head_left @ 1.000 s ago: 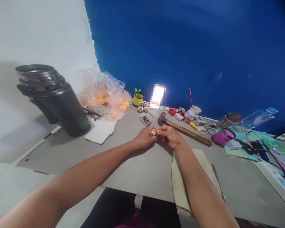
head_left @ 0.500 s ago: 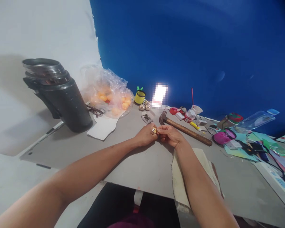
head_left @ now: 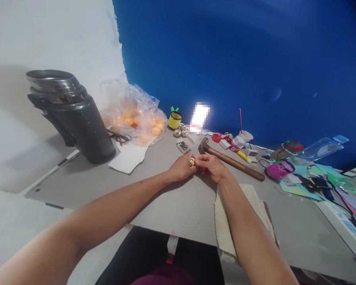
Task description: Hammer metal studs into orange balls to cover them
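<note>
In the middle of the table, my left hand (head_left: 182, 168) is closed around a small shiny gold ball (head_left: 191, 161), which shows between its fingers. My right hand (head_left: 210, 166) meets it from the right, thumb and fingertips pinched together at the ball's side. Whatever lies in that pinch is too small to make out. Just beyond the hands sits a small square tray (head_left: 183, 147) of little dark metallic pieces. Several more gold balls (head_left: 177, 133) lie behind it. A claw hammer (head_left: 234, 161) with a wooden handle rests to the right of the tray.
At left stand a dark open thermos (head_left: 89, 126) and a plastic bag of orange fruit (head_left: 133, 118). A folded cloth (head_left: 225, 221) lies under my right forearm. Small boxes (head_left: 239, 141), a white cup (head_left: 245, 135), a pink pouch (head_left: 280, 169) and a clear bottle (head_left: 320, 151) crowd the right side.
Both hands stay together at the gold ball, with only a slight shift of the fingers. The view has moved very slightly; the things on the table lie as before.
</note>
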Motion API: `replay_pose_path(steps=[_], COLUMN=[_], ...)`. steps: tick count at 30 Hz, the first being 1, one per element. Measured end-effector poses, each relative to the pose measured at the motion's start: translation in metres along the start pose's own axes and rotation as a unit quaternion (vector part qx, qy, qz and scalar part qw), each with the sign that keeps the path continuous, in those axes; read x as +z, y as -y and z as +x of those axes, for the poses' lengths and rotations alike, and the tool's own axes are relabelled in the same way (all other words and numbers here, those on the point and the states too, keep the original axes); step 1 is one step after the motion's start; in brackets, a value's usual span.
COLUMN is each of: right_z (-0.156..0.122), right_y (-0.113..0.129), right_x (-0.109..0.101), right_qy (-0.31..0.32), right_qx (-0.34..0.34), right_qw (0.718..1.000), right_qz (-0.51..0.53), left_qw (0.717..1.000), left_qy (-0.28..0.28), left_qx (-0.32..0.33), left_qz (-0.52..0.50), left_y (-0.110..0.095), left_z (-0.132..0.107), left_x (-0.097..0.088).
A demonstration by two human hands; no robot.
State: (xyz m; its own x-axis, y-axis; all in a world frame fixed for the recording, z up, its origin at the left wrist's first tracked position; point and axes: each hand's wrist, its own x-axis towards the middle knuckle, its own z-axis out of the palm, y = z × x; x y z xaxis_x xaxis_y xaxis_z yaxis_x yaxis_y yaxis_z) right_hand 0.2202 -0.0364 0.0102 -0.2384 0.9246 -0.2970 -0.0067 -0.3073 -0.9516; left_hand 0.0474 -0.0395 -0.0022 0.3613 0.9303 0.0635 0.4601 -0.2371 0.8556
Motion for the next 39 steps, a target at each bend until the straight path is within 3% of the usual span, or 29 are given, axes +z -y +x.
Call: replay_pose_path(steps=[8,12,17,21,39], right_z=[-0.0004,0.0000,0.0023,0.0040,0.0048], right_y=[-0.0014,-0.0019,-0.0037,-0.0043,-0.0087], right_x=[0.0019,0.0010,0.0000,0.0007,-0.0010], right_qy=[0.005,0.011,-0.006,-0.007,0.009], right_qx=[-0.110,-0.100,-0.072,-0.056,-0.096], right_qw=[0.991,0.992,0.996,0.998,0.994], right_qz=[-0.081,-0.072,-0.044,-0.028,-0.050], left_qw=[0.998,0.997,0.998,0.996,0.995], left_qy=[0.007,0.029,0.004,0.030,0.004], left_qx=[0.019,0.042,0.040,0.063,0.033], left_qz=[-0.059,-0.063,-0.052,-0.058,-0.094], left_y=[0.0059,0.0070,0.0049,0.0023,-0.0014], left_z=[0.0075,0.0081,0.0068,0.0078,0.0028], left_x=[-0.0008,-0.0013,0.0004,0.0012,0.0012])
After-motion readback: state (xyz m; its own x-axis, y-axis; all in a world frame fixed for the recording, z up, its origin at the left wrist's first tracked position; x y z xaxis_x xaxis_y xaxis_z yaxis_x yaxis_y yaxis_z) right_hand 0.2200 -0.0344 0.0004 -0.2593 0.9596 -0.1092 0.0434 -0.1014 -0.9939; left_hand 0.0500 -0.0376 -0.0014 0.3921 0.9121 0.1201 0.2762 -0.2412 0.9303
